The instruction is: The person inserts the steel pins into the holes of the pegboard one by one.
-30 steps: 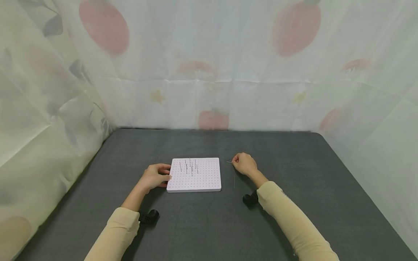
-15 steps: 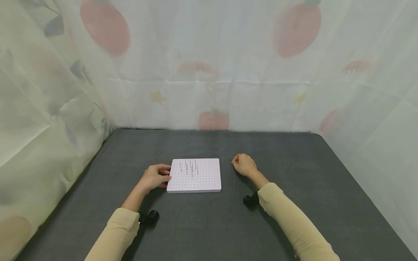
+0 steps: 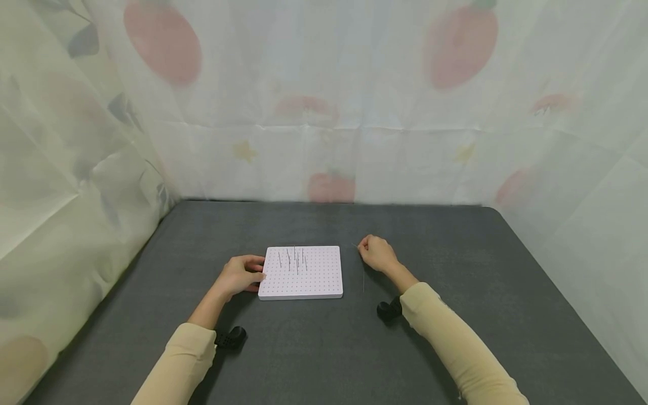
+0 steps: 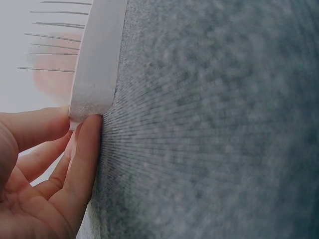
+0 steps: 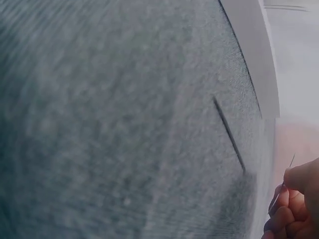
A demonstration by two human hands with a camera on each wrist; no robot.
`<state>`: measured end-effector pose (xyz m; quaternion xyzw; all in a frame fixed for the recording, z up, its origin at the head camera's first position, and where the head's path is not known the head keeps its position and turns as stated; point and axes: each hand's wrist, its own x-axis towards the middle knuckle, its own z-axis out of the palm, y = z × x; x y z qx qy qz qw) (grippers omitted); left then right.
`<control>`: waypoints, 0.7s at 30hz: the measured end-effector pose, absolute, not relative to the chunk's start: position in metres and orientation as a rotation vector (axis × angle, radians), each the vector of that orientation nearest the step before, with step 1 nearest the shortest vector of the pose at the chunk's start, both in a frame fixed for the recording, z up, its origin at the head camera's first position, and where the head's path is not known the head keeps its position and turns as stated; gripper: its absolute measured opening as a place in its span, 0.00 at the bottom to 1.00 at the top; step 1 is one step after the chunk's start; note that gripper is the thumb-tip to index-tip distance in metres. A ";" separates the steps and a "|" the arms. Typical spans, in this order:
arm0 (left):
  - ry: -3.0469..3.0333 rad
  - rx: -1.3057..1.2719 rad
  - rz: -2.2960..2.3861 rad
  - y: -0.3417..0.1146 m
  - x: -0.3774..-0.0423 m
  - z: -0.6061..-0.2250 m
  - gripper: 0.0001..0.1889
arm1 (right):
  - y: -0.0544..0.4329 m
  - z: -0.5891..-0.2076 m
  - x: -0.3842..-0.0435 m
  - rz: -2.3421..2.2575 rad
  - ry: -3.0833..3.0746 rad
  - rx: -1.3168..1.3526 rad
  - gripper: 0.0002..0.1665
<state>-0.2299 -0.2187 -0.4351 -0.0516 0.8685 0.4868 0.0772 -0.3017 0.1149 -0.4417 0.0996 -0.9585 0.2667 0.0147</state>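
A white board with rows of small holes [image 3: 319, 284] lies flat on the table. Several thin needles [image 3: 297, 263] stand upright in its back left part; the left wrist view shows them side-on. My left hand [image 3: 238, 277] holds the board's left edge, thumb and fingers [image 4: 82, 164] pinching its corner. To the right of the board, my right hand [image 3: 378, 253] pinches a thin needle [image 5: 292, 160] between thumb and fingers, its tip sticking out past them. Another needle [image 3: 363, 280] lies on the table between the board and my right forearm.
The dark grey table [image 3: 314, 360] ends at the back against a pale curtain [image 3: 329, 157] with a fruit print. Another curtain [image 3: 66, 214] hangs along the left side. Black wrist cameras [image 3: 388, 310] sit under both forearms.
My right hand has shifted slightly away from me, and the needle in it has tilted from nearly level to slanting. The left hand and the board have stayed in place.
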 end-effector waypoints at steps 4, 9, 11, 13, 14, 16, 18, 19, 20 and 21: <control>2.597 -0.152 1.465 -0.219 -0.229 -0.434 0.25 | 0.112 -0.439 -0.301 0.869 -2.968 0.333 0.10; 2.600 -0.155 1.457 -0.218 -0.230 -0.434 0.25 | 0.105 -0.436 -0.299 0.922 -2.955 0.403 0.10; 2.606 -0.156 1.451 -0.218 -0.230 -0.435 0.25 | 0.102 -0.435 -0.298 0.935 -2.952 0.427 0.10; 2.611 -0.156 1.447 -0.218 -0.230 -0.435 0.25 | 0.099 -0.433 -0.298 0.943 -2.940 0.446 0.10; 2.611 -0.154 1.446 -0.218 -0.230 -0.436 0.25 | 0.097 -0.433 -0.298 0.951 -2.933 0.454 0.10; 2.610 -0.147 1.447 -0.219 -0.230 -0.436 0.25 | 0.094 -0.431 -0.297 0.969 -2.913 0.466 0.10; 2.609 -0.142 1.450 -0.219 -0.230 -0.437 0.25 | 0.091 -0.430 -0.296 0.994 -2.895 0.476 0.09; 2.607 -0.139 1.452 -0.219 -0.230 -0.437 0.25 | 0.090 -0.430 -0.296 1.006 -2.886 0.482 0.08; 2.607 -0.138 1.453 -0.219 -0.230 -0.437 0.25 | 0.089 -0.429 -0.296 1.015 -2.879 0.488 0.08; 2.605 -0.138 1.455 -0.219 -0.230 -0.437 0.25 | 0.089 -0.429 -0.296 1.028 -2.870 0.492 0.07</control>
